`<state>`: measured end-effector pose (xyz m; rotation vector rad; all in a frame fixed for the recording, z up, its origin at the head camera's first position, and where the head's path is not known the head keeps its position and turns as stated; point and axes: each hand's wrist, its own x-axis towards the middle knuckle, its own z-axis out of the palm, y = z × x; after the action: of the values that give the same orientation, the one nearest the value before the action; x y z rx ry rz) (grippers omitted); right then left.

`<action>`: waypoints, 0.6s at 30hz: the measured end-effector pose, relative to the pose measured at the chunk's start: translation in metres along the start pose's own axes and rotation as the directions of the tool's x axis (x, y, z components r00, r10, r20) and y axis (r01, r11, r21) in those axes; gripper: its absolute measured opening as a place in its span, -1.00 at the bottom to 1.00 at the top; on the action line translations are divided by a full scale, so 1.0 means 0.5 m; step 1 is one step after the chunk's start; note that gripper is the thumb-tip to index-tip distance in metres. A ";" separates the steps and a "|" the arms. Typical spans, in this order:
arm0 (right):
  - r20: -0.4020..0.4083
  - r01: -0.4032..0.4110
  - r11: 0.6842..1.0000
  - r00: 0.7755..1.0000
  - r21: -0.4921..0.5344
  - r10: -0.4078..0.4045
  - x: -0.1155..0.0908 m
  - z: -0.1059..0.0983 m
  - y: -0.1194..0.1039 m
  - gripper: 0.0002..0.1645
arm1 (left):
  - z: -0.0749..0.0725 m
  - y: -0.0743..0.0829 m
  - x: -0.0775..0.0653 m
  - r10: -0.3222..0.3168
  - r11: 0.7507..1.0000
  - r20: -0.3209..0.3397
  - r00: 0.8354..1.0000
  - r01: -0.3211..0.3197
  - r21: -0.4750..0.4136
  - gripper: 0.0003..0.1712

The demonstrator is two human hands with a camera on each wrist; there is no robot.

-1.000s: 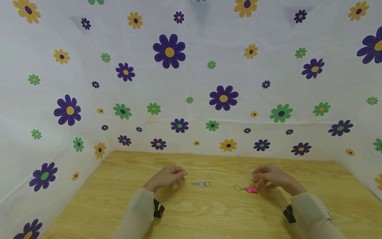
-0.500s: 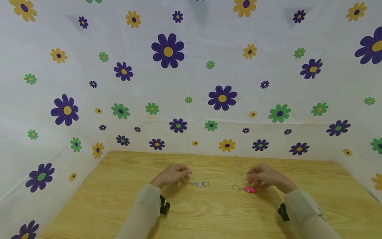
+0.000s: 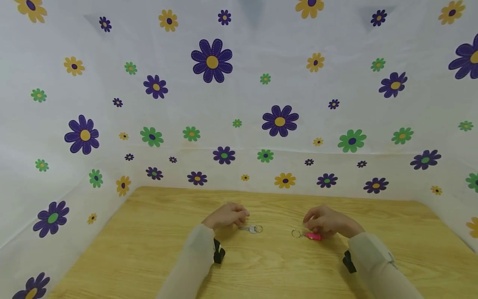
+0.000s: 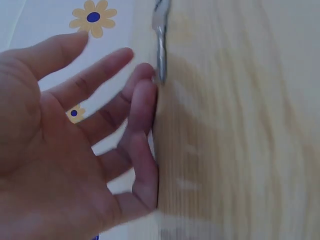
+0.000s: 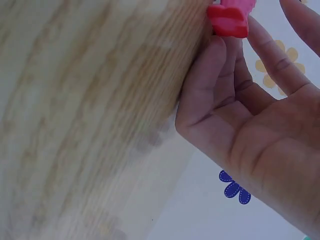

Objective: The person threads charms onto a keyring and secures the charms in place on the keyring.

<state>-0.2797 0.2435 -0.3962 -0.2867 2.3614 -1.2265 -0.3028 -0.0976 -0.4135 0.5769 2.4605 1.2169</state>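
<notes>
A silver key [image 3: 253, 229] with a small split ring lies flat on the wooden table, its blade pointing left. My left hand [image 3: 228, 215] hovers over the blade's end, fingers loosely bent and thumb apart. In the left wrist view the tip of the key [image 4: 161, 55] is right at the fingertips [image 4: 145, 92]. To the right lies a pink keychain [image 3: 313, 236], its metal ring [image 3: 296, 234] towards the key. Over its right end is my right hand [image 3: 330, 221], relaxed. The right wrist view has the pink end [image 5: 230, 22] against the lower fingers, thumb well apart.
White cloth [image 3: 239, 95] printed with purple, yellow and green flowers rises behind the table and along both sides. Wood-grain tabletop [image 3: 269, 270] stretches in front of the hands. A black wrist camera [image 3: 219, 251] sits on each sleeve.
My left hand has moved right, from beside the key to over its blade. My right hand has shifted left over the pink keychain. Both objects stay in place on the table.
</notes>
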 end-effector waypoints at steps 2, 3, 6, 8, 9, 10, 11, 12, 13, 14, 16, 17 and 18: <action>0.020 0.009 1.000 1.000 -0.008 -0.009 0.001 -0.003 0.002 -0.76 | 0.005 0.007 0.005 -0.015 1.000 0.005 1.000 0.015 0.012 -0.62; 0.028 0.011 1.000 1.000 -0.008 -0.011 0.001 -0.004 0.002 -0.77 | 0.007 0.011 0.008 -0.023 1.000 0.007 1.000 0.023 0.020 -0.63; 0.040 0.020 1.000 0.999 -0.014 -0.019 0.000 -0.004 0.002 -0.81 | 0.015 0.019 0.014 -0.041 0.997 0.006 0.999 0.041 0.063 -0.64; 0.040 0.022 0.999 0.999 -0.026 -0.021 0.000 -0.001 0.001 -0.82 | 0.019 0.022 0.014 -0.066 0.995 -0.009 0.998 0.066 0.076 -0.66; 0.034 0.020 0.999 0.999 -0.031 -0.018 0.000 0.001 0.000 -0.83 | 0.021 0.023 0.014 -0.072 0.994 -0.016 0.997 0.073 0.079 -0.68; 0.031 0.022 0.999 0.999 -0.041 -0.021 0.000 0.003 -0.001 -0.83 | 0.023 0.023 0.014 -0.076 0.994 -0.024 0.997 0.078 0.081 -0.71; 0.024 0.020 0.998 1.000 -0.051 -0.019 0.000 0.005 -0.002 -0.84 | 0.025 0.022 0.013 -0.078 0.994 -0.033 0.996 0.080 0.080 -0.73; 0.018 0.024 0.998 1.000 -0.062 -0.023 -0.001 0.007 -0.002 -0.85 | 0.027 0.022 0.012 -0.073 0.994 -0.039 0.997 0.076 0.078 -0.76; 0.005 0.017 0.998 1.000 -0.067 -0.016 -0.001 0.010 -0.005 -0.87 | 0.028 0.022 0.012 -0.072 0.994 -0.045 0.996 0.075 0.075 -0.78; -0.004 0.015 0.997 1.000 -0.075 -0.015 -0.001 0.012 -0.007 -0.89 | 0.029 0.021 0.011 -0.067 0.995 -0.048 0.997 0.071 0.073 -0.80; -0.009 0.030 0.996 0.999 -0.089 -0.031 0.001 0.015 -0.008 -0.92 | 0.031 0.021 0.010 -0.059 0.995 -0.056 0.997 0.063 0.079 -0.82; -0.009 0.039 0.995 0.999 -0.095 -0.040 0.002 0.016 -0.008 -0.92 | 0.033 0.021 0.010 -0.058 0.995 -0.059 0.997 0.062 0.084 -0.81; -0.004 0.045 0.994 0.999 -0.098 -0.046 0.003 0.017 -0.008 -0.91 | 0.034 0.021 0.009 -0.060 0.994 -0.062 0.996 0.065 0.085 -0.81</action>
<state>-0.2768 0.2346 -0.3977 -0.3710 2.4372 -1.1357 -0.2967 -0.0780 -0.4154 0.4893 2.5713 1.1236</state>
